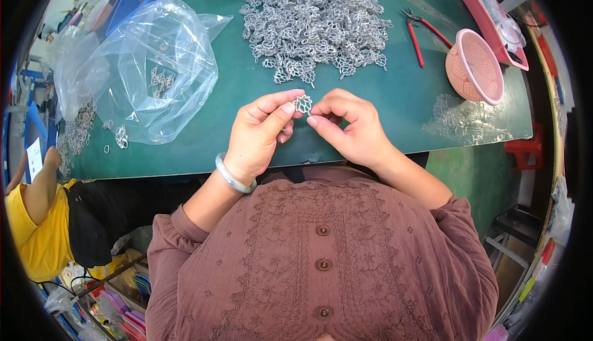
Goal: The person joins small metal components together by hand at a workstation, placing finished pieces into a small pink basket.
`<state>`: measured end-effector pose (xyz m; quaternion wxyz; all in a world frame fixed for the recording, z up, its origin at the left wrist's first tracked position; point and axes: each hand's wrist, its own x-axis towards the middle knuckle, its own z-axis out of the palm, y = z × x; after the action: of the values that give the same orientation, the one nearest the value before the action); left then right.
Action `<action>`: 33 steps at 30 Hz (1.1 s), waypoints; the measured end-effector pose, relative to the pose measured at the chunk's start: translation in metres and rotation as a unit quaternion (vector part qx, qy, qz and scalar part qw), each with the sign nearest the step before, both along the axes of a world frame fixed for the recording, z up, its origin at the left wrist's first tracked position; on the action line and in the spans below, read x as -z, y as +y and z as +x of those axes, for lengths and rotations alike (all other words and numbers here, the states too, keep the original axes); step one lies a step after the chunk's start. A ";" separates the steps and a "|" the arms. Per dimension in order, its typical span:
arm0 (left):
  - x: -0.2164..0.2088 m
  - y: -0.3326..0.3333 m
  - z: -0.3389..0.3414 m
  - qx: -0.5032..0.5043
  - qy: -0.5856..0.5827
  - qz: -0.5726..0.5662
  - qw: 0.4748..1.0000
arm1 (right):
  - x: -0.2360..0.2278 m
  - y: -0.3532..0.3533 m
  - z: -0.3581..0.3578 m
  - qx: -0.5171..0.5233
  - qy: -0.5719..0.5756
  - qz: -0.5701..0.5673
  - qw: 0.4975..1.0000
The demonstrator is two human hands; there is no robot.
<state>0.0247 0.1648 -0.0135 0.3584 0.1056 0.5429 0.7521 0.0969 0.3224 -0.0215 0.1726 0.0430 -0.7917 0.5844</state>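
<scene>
A small silver openwork metal charm, shaped like a lotus flower, is held up over the near part of the table. My left hand, with a pale bangle on its wrist, pinches the charm between thumb and forefinger. From the other side, my right hand has its thumb and forefinger closed at the charm's lower edge. Just beyond both hands, a large heap of similar silver charms lies on the green table.
Left of my hands lies a clear plastic bag with a few metal pieces; loose rings are nearby. At right are red-handled pliers, a tilted pink basket and a pink tray. A person in yellow sits at far left.
</scene>
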 end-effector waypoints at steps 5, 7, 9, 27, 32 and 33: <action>0.000 0.001 0.003 -0.014 0.069 -0.021 0.997 | 0.002 0.002 -0.001 -0.014 -0.038 -0.039 0.998; 0.000 0.001 0.003 -0.015 0.076 -0.023 0.997 | 0.002 0.002 -0.001 -0.015 -0.052 -0.053 0.997; 0.000 0.001 0.003 -0.015 0.083 -0.025 0.996 | 0.002 0.002 -0.002 -0.016 -0.058 -0.052 0.997; -0.004 0.001 0.006 -0.028 0.056 -0.017 0.998 | 0.004 0.001 -0.003 -0.038 -0.152 -0.153 0.976; -0.001 0.000 0.007 -0.029 0.073 -0.016 0.997 | 0.003 0.002 -0.004 -0.066 -0.197 -0.220 0.953; -0.001 -0.001 0.007 -0.029 0.073 -0.016 0.997 | 0.003 0.001 -0.004 -0.068 -0.200 -0.230 0.950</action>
<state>0.0318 0.1642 -0.0126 0.2972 0.1386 0.5820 0.7441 0.0930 0.3239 -0.0249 -0.0245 -0.0618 -0.6492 0.7577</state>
